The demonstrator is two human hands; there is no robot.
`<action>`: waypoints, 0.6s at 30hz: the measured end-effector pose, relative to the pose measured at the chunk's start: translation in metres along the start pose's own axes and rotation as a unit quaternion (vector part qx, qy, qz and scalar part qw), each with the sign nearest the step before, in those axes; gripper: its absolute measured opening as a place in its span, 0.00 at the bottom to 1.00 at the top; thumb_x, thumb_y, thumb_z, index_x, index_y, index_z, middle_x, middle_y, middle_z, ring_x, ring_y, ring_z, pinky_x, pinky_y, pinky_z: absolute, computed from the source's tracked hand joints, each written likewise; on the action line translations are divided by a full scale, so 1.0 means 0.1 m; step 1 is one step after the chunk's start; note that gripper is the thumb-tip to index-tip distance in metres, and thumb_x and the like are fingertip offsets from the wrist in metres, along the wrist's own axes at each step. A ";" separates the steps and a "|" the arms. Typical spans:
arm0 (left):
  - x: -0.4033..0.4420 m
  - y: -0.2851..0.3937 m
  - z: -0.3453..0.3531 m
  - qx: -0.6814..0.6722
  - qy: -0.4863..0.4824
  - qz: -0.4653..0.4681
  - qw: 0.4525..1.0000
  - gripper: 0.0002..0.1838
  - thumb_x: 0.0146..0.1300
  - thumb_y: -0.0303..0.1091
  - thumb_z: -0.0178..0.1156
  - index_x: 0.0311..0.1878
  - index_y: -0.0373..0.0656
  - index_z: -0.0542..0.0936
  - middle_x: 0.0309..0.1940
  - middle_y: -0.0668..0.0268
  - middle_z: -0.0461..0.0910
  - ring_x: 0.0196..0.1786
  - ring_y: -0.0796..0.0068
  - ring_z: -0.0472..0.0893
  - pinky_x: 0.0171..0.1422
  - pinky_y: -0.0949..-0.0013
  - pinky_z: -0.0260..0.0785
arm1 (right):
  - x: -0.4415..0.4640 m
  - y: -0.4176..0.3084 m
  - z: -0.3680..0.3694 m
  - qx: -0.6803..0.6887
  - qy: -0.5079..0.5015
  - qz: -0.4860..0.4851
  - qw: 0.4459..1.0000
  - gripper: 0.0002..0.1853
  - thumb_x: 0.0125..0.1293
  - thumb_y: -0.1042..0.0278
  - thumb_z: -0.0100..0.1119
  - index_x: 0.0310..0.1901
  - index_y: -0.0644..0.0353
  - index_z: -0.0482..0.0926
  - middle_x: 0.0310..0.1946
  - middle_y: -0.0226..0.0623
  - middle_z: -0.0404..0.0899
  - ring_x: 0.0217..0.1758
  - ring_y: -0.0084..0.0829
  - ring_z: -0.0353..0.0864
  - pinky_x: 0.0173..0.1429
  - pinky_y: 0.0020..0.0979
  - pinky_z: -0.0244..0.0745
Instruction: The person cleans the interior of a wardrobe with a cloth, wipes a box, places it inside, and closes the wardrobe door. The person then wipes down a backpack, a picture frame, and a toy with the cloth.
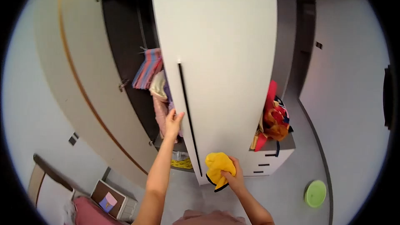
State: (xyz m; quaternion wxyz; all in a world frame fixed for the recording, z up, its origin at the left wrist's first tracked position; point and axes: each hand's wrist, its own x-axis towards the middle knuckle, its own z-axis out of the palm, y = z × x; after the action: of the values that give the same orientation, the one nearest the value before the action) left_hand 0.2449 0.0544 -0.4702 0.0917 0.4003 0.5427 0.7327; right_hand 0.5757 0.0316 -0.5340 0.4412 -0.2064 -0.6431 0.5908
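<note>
A tall white wardrobe door (221, 50) with a long black handle (186, 104) stands right in front of me. At the door's left edge is my left hand (172, 124), its thumb on the front face and its fingers pinched round the edge. In my right hand (236, 178) is a bunched yellow cloth (218, 166) with a dark border, held low before the door. Behind the left edge, clothes hang in the dark wardrobe, among them a striped garment (148, 70) and a pink garment (160, 110).
Another wardrobe door (79, 71) stands open on the left. To the right, a low drawer cabinet (271, 162) carries a pile of red and orange items (275, 121). A green basin (315, 193) is on the floor. At lower left stands a small bedside cabinet (127, 208).
</note>
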 end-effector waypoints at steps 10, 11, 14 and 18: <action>0.45 -0.32 0.05 0.015 0.001 0.007 1.000 0.17 0.67 0.35 0.62 0.53 0.33 0.78 0.41 0.67 0.81 0.42 0.80 0.76 0.48 0.75 0.68 | 0.03 0.15 0.10 -0.018 0.101 0.022 0.994 0.27 0.58 0.76 0.61 0.61 0.62 0.69 0.49 0.38 0.79 0.51 0.28 0.78 0.56 0.30 0.73; 0.48 -0.35 0.06 0.018 0.013 -0.003 1.000 0.17 0.67 0.36 0.62 0.52 0.34 0.78 0.39 0.68 0.81 0.40 0.81 0.75 0.46 0.76 0.68 | 0.02 0.15 0.11 -0.001 0.114 0.025 0.993 0.27 0.57 0.77 0.61 0.60 0.62 0.69 0.49 0.38 0.79 0.51 0.29 0.78 0.56 0.30 0.73; 0.58 -0.49 0.10 0.018 0.026 -0.011 0.999 0.16 0.68 0.38 0.62 0.49 0.34 0.79 0.36 0.70 0.79 0.37 0.81 0.73 0.44 0.76 0.66 | -0.03 0.19 0.07 0.002 0.134 0.027 0.991 0.27 0.57 0.77 0.62 0.60 0.63 0.69 0.49 0.38 0.78 0.51 0.29 0.78 0.57 0.30 0.73; 0.72 -0.64 0.09 0.044 0.018 -0.011 0.999 0.19 0.69 0.42 0.60 0.52 0.34 0.78 0.39 0.70 0.80 0.41 0.81 0.74 0.48 0.75 0.65 | -0.16 0.25 -0.01 0.015 0.149 0.055 0.987 0.28 0.56 0.78 0.62 0.60 0.63 0.69 0.50 0.38 0.78 0.53 0.29 0.77 0.59 0.30 0.72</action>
State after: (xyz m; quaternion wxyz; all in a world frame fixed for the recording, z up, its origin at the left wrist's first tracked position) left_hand 0.1845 0.1274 -0.4900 0.0723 0.3846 0.5801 0.7144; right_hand 0.5781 0.0253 -0.5630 0.5016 -0.3208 -0.5490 0.5866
